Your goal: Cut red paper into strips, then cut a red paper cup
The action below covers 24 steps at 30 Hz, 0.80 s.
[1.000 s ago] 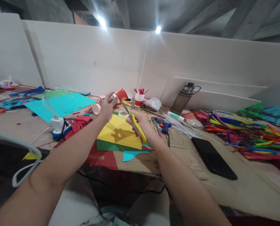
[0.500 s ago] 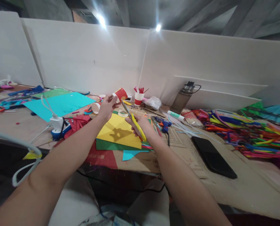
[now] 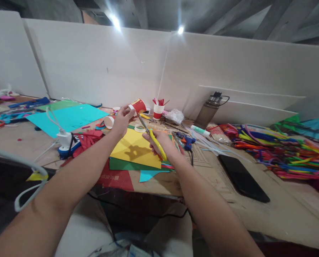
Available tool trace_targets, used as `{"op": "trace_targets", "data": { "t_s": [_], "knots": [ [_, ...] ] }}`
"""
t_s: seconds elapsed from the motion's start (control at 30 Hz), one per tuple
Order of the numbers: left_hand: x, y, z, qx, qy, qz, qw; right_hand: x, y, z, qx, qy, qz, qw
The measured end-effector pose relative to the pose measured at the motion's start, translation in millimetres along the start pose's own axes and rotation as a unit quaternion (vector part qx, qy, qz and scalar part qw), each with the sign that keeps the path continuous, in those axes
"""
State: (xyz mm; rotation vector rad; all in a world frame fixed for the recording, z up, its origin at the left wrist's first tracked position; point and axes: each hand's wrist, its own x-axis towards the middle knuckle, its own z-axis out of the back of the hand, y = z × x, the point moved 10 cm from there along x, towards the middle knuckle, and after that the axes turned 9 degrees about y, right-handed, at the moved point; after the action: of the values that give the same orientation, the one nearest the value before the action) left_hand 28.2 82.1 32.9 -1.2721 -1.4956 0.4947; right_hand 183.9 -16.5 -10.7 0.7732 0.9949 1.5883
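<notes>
My left hand (image 3: 123, 120) is closed on a red and white paper cup (image 3: 138, 106), tipped on its side above the table. In my right hand (image 3: 162, 142) is a pair of scissors with yellow handles (image 3: 157, 144). The metal blades point up and left, and their tips meet the lower edge of the cup; whether they cut into it cannot be made out. Beneath both hands lie a yellow sheet (image 3: 129, 151) and a green sheet (image 3: 121, 165). A roll of tape (image 3: 140, 129) rests at the back of the yellow sheet.
Behind stand a cup of red sticks (image 3: 158, 111) and a dark bottle (image 3: 208, 110). A blue glue gun (image 3: 188, 142) and a black phone (image 3: 242, 178) lie to the right, near colourful pipe cleaners (image 3: 288, 153). At left are a cyan sheet (image 3: 68, 119) and a power strip (image 3: 66, 146).
The paper cup has turned slightly in my left hand and shifted a little to the right. My right hand and the scissors have hardly moved.
</notes>
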Motion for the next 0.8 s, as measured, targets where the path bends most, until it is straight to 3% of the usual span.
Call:
{"op": "trace_targets", "data": {
  "t_s": [0.8],
  "knots": [
    [2.8, -2.2, -2.3, 0.018, 0.027, -0.015, 0.999, -0.5, 4.7, -0.7, -0.033, -0.005, -0.015, 0.999]
  ]
}}
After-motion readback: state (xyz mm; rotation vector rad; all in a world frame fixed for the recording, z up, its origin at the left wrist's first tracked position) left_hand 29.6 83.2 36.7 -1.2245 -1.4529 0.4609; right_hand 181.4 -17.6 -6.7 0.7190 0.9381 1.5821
